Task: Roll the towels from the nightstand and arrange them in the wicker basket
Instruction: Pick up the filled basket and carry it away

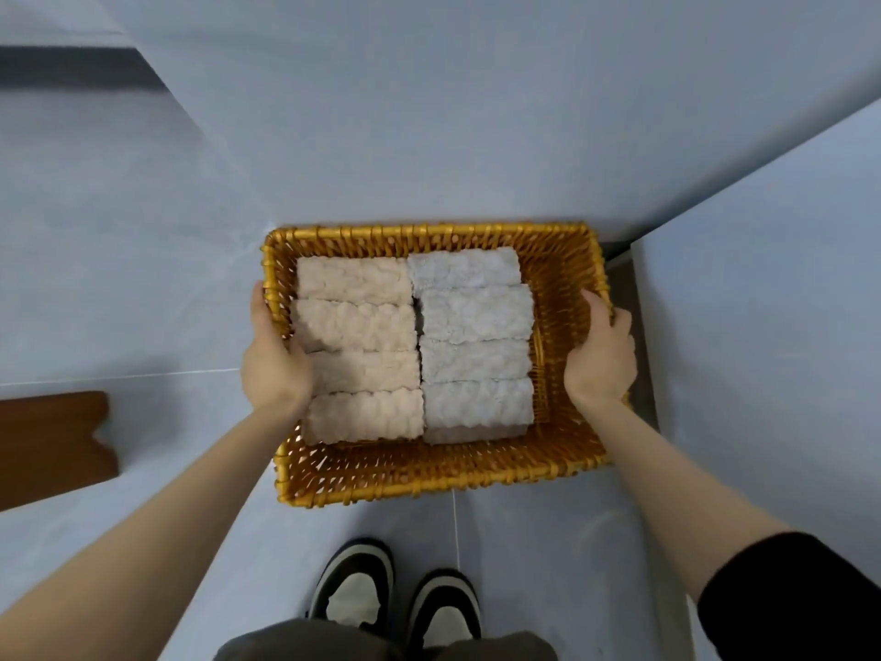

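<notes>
A golden wicker basket [429, 474] is in the middle of the view, above a pale tiled floor. Inside lie two columns of rolled towels: several beige rolls [355, 326] on the left and several pale grey rolls [476, 312] on the right. My left hand [274, 362] grips the basket's left rim, thumb outside, fingers inside against the beige rolls. My right hand [603, 353] grips the right rim, fingers curled over the edge. Between the grey rolls and the right wall the basket floor shows.
A white wall or cabinet face [763, 326] rises on the right, with a dark grey strip [643, 326] beside the basket. A brown wooden piece [52, 446] lies at the left edge. My two shoes [395, 603] stand below the basket.
</notes>
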